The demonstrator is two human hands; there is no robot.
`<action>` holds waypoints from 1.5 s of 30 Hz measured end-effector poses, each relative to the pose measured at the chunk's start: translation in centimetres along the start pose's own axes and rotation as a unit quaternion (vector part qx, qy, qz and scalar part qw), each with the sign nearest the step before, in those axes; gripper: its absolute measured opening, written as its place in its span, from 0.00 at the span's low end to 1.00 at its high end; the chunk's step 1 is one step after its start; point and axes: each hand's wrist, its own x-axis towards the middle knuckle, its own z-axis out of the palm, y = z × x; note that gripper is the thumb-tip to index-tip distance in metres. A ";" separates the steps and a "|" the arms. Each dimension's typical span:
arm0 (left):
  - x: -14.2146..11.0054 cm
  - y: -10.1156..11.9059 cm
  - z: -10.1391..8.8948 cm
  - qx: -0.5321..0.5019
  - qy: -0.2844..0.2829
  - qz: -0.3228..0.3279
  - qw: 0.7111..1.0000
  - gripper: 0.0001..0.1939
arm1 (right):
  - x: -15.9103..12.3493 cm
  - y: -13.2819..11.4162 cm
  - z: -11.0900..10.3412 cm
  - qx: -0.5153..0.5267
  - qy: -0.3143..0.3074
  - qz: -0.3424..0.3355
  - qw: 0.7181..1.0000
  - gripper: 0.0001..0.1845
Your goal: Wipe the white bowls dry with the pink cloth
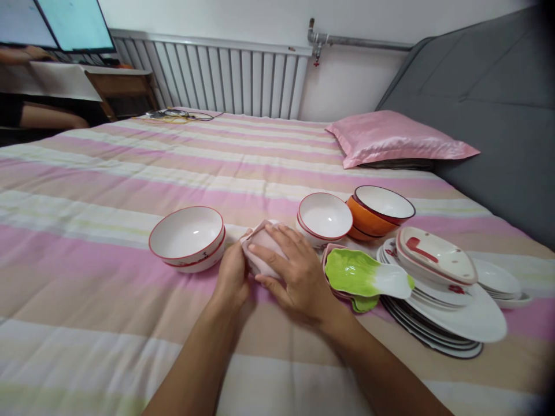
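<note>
A pale pink cloth is bunched between my hands, low over the bed. My left hand grips its left side, fingers mostly hidden behind it. Over the top and right of the cloth curls my right hand, pressing it. A sliver of white shows at the cloth's upper edge; what the cloth covers, perhaps a bowl, is hidden. Left of my hands sit stacked white bowls with red rims. Just beyond my right hand are more red-rimmed white bowls and a green-and-white leaf-shaped dish.
Orange bowls stand at the right, near stacked plates topped by a patterned oval dish. Small white dishes lie beyond. A pink pillow rests by the grey headboard. A person's arm is at the desk.
</note>
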 end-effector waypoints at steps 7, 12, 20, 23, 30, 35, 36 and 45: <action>-0.1 0.3 0.3 -0.044 0.068 -0.024 0.996 0.13 | -0.1 0.3 0.1 0.061 0.051 0.099 0.992 0.25; -0.3 0.4 0.3 -0.010 0.095 -0.031 0.995 0.14 | 0.0 0.7 0.1 0.141 0.095 0.143 0.975 0.24; -0.4 0.5 0.4 -0.006 0.106 -0.030 0.994 0.12 | 0.1 2.3 0.4 0.284 0.122 0.251 0.917 0.24; -0.4 0.5 0.4 -0.008 0.108 -0.030 0.994 0.12 | -0.1 3.3 1.1 0.359 0.121 0.301 0.875 0.27; -0.4 0.5 0.3 -0.020 0.106 -0.029 0.994 0.10 | -0.1 3.1 0.6 0.357 0.113 0.299 0.877 0.27; -0.5 0.4 0.4 -0.013 0.069 -0.017 0.997 0.11 | 0.1 1.9 -0.3 0.247 0.106 0.220 0.938 0.25; -0.6 0.4 0.4 -0.013 0.063 -0.016 0.998 0.11 | 0.1 1.8 -0.4 0.219 0.106 0.199 0.949 0.25; -0.4 0.3 0.5 -0.068 0.024 -0.009 0.997 0.10 | -0.1 0.9 0.0 -0.015 0.067 0.049 0.996 0.34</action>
